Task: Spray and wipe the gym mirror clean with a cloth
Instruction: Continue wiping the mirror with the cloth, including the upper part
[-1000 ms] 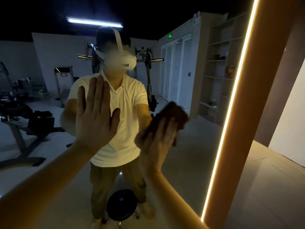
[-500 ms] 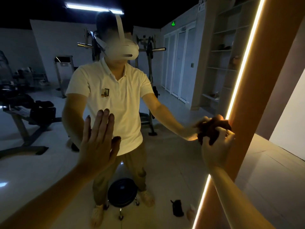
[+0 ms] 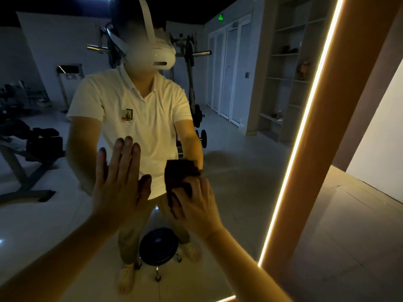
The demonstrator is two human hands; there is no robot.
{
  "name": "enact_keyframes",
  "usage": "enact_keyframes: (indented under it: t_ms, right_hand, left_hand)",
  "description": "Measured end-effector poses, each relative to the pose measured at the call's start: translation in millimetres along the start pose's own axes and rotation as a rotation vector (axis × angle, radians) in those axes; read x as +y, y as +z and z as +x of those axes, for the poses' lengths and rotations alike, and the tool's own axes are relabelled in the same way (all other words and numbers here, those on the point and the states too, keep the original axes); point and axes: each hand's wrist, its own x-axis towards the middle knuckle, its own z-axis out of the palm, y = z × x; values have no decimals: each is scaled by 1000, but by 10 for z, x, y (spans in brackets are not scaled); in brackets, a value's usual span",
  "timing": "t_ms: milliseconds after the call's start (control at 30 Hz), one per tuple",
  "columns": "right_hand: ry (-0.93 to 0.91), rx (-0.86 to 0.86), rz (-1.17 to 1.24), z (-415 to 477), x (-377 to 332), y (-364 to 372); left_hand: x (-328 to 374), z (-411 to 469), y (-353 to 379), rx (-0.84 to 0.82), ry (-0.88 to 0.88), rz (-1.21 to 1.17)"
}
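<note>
The left hand [image 3: 118, 182] lies flat, fingers spread, on the mirror [image 3: 239, 171]. Just right of it, the right hand [image 3: 194, 203] grips a dark cloth [image 3: 180, 173] against the mirror. Above the hands, the reflected shirt badge [image 3: 127, 115] has writing too small to read.

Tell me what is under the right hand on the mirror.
A dark, bunched cloth lies under the right hand, held against the mirror. Its top part sticks out above the hand. The cloth's lower part and the mirror surface behind it are covered.
</note>
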Motion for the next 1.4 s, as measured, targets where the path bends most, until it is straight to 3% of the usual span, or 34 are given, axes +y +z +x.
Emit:
enact_keyframes:
  t_ms: [33,100,233,300,367,467,567,700,833,900,1033,1200,1400]
  right_hand:
    - [-62,-19,-53,-9,164,-102]
    - [61,-51,-17,-111,641,-290]
    - [645,110,-154,-506,1534,-652]
    - [934,171,-132,-556,1569,-638]
    - [1049,242,-107,-461,1349,-493]
    - [969,360,-45,-226,829,-230]
    - [887,203,91,-41,164,-47]
    - [345,95,169,205,-557,230]
    - [-27,-27,80,254,-330,100]
    - [26,42,12,254,30,-109]
    - [365,190,-18,352,524,-348]
    - [559,239,119,405,65,8]
    - [365,177,208,307,-829,518]
  left_hand:
    - [-8,5,-7,0,3,-4]
    - [-18,5,-11,3,8,-10]
    - [6,3,-14,6,1,-7]
    - [14,2,-12,5,-2,-4]
    - [17,1,-2,6,-3,-4]
    - [14,1,-2,5,-5,-16]
    - [5,13,-22,-4,-2,-31]
    - [-7,20,-109,-60,-7,-102]
    - [-217,0,-355,-132,67,-184]
    - [-461,-76,-505,-107,20,-150]
    - [-1037,-409,-694,-61,-179,-3]
    - [-1421,-719,-755,-91,-308,176]
    - [-1557,-771,-546,-67,-276,162]
